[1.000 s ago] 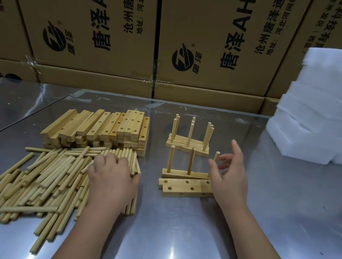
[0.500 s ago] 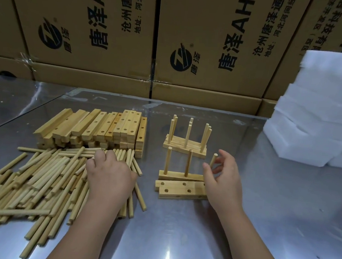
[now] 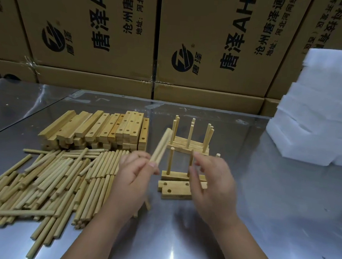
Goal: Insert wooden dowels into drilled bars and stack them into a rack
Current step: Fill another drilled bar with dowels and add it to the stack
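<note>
My left hand (image 3: 131, 179) grips a few wooden dowels (image 3: 162, 146), lifted and slanting up to the right, blurred by motion. My right hand (image 3: 212, 185) hovers with fingers loosely spread, holding nothing, over the right end of a drilled bar (image 3: 180, 175) that carries upright dowels. In front of that bar lie two bare drilled bars (image 3: 174, 189), partly covered by my right hand. Behind stands a stacked rack (image 3: 189, 144) of bars with several upright dowels.
A loose heap of dowels (image 3: 47, 179) covers the steel table (image 3: 178, 241) at the left. A pile of drilled bars (image 3: 97, 130) sits behind it. White foam blocks (image 3: 318, 119) stand at the right; cardboard boxes (image 3: 192, 39) wall the back.
My left hand has risen off the dowel heap with a few dowels and swung right. My right hand has shifted left from the bar's right-hand dowel toward the left hand.
</note>
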